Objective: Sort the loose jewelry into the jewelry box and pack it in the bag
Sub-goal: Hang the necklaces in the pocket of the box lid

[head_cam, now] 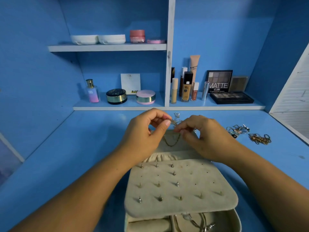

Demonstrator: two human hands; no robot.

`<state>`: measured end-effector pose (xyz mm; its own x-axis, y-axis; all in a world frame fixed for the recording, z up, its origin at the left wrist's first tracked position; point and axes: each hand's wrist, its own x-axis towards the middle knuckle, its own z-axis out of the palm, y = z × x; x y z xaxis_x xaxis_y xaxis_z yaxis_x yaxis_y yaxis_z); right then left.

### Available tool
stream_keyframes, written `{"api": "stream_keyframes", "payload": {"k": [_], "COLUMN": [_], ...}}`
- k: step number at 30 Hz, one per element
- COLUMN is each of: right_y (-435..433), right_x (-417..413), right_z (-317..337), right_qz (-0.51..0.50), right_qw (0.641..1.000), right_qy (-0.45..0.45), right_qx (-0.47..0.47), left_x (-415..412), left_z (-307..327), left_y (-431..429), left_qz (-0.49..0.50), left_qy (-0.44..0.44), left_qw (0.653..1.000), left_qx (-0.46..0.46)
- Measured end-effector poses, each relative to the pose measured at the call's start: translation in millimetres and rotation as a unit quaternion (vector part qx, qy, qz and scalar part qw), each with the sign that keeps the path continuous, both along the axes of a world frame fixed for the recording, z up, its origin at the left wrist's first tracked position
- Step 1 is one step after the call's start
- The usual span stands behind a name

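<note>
Table [66, 156], blue, carries all items noted. Jewelry box [237, 220], cream, stands open at the near centre. Its stud panel [192, 188] holds earrings in rows, and the tray beneath contains silver pieces. Left hand [143, 133] and right hand [205, 136] are raised close together over the open lid. Each grip is narrow, the fingertips pinching a thin chain [174, 122] stretched between them. A gold chain [172, 142] hangs in loops against the lid lining, just below. Loose jewelry [260, 138] lies on the table, right of the box.
</note>
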<state>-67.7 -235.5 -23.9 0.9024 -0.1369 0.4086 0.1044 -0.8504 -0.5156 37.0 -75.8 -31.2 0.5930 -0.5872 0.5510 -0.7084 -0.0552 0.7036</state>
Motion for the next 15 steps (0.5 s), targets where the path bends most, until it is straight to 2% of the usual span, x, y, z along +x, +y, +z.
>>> {"api": "stream_keyframes", "payload": {"k": [2, 4, 6, 9, 12, 15], "right_y": [2.2, 3.8, 4.0, -0.2, -3.3, -5.3], "right_x": [0.9, 1.7, 1.3, 0.5, 0.9, -0.2], "right_z": [-0.5, -0.2, 2.8, 9.5, 10.9, 11.9], "right_qz": [0.002, 0.004, 0.013, 0.031, 0.046, 0.034], "right_qw": [0.999, 0.986, 0.960, 0.928, 0.901, 0.904], "right_qy": [0.009, 0.018, 0.007, -0.005, -0.009, -0.019], "right_qx": [0.053, 0.168, 0.280, 0.371, 0.431, 0.426], "left_x": [-2.0, -2.2, -0.1, 3.4, 3.8, 1.4], "left_z": [1.2, 1.3, 0.1, -2.6, -2.3, 2.0], "left_y": [0.2, 0.0, -0.1, -1.0, -2.8, -3.9], "left_qz": [0.001, 0.012, 0.024, 0.022, -0.005, -0.040], "left_qy": [-0.056, -0.087, -0.081, -0.021, 0.088, 0.180], "left_qw": [0.998, 0.996, 0.996, 0.999, 0.996, 0.982], "left_qx": [-0.006, -0.009, -0.009, -0.017, -0.028, -0.042]}}
